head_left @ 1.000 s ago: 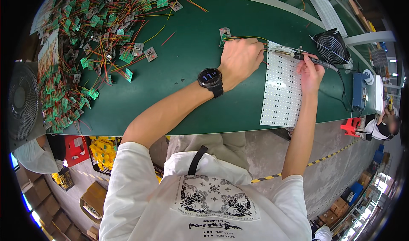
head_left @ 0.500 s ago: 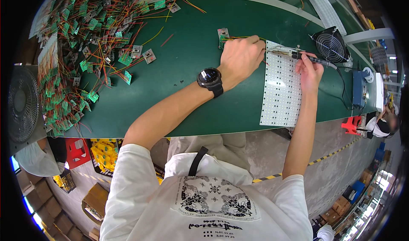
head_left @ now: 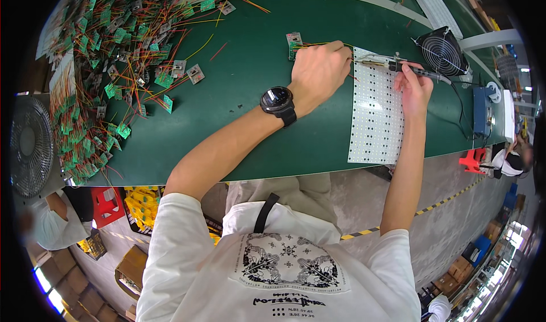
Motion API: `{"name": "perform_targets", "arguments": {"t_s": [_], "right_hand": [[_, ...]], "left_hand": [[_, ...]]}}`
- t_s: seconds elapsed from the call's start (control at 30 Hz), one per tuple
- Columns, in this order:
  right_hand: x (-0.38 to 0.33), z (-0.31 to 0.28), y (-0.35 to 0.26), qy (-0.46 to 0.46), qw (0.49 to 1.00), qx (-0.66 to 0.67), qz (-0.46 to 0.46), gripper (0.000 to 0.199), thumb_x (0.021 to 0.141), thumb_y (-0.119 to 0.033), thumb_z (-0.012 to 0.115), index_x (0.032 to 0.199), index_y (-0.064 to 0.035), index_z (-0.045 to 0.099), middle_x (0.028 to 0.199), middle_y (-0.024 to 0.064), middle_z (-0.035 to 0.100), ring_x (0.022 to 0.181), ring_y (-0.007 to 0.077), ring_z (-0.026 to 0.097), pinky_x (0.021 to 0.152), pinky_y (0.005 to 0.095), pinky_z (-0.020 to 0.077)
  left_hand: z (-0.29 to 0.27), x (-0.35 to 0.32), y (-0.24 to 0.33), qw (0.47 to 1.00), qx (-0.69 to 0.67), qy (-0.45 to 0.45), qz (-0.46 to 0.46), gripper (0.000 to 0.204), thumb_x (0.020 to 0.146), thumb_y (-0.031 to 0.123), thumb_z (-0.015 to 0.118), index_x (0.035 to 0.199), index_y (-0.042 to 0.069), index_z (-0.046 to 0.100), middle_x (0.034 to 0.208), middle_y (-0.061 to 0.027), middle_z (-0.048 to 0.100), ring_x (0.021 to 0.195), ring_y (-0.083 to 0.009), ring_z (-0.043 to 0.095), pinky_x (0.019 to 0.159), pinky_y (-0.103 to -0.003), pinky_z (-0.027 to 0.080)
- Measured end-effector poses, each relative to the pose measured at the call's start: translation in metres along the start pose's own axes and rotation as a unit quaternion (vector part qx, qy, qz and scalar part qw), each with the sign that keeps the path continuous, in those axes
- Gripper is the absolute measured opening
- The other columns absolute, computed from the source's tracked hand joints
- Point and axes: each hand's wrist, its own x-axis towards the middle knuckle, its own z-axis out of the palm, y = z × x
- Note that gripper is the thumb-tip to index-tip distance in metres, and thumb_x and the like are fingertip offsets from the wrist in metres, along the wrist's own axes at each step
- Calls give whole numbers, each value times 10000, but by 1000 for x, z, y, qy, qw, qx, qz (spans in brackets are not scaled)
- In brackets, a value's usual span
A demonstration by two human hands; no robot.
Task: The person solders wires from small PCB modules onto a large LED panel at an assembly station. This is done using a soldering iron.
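My left hand (head_left: 320, 70) is closed, fingers pinched on the thin wires (head_left: 311, 44) of a small green circuit board (head_left: 293, 44) lying just left of it. The wire ends reach the far left corner of a white panel (head_left: 375, 120) dotted with rows of small components. My right hand (head_left: 414, 91) grips a soldering iron (head_left: 419, 70) over the panel's far right side. Its metal shaft points left, the tip close to my left fingertips at the panel's far edge. Whether the tip touches a wire is too small to tell.
A big heap of wired circuit boards (head_left: 122, 54) covers the green table's (head_left: 227, 134) left side. A black fan (head_left: 442, 52) stands beyond the iron. A blue soldering station (head_left: 482, 112) sits at the right. Other people are at both sides.
Both hands keep nearly the same places and grips. The view has shifted slightly, and the iron stays at the panel's far edge.
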Motion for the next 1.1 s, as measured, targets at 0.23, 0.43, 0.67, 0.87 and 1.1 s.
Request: {"name": "perform_targets", "arguments": {"t_s": [0.23,0.43,0.67,0.87,1.1], "right_hand": [[0,0,-1,0,1000,3,-3,174,865,-88,659,983,36,627,651,85,602,509,159,551,466,270,370],[-1,1,-1,17,1000,-2,1,171,864,-91,661,980,32,634,656,80,606,511,157,551,468,270,375],[1,0,0,25,1000,11,3,171,862,-85,659,981,36,634,656,84,606,509,156,544,468,270,374],[2,-3,1,41,997,57,-14,166,865,-72,645,982,45,633,647,89,602,497,152,530,461,266,366],[-1,-4,-2,38,998,51,7,166,877,-72,629,994,46,633,683,80,600,554,145,536,495,259,396]], "left_hand": [[-1,0,0,1000,-3,5,9,88,788,120,670,765,35,679,782,-50,661,604,-286,621,533,-366,493],[-1,0,0,1000,-4,7,5,92,789,119,666,757,33,676,781,-54,661,605,-287,621,535,-366,492],[-3,0,1,1000,-12,7,-1,100,802,138,668,784,40,681,758,-45,644,599,-265,623,530,-347,489],[-9,-4,9,995,-57,24,82,136,838,184,658,821,49,661,820,-48,605,643,-241,631,527,-345,488],[-17,-6,11,985,-36,-94,142,210,890,205,617,771,37,575,767,-103,581,632,-291,603,514,-389,462]]}}
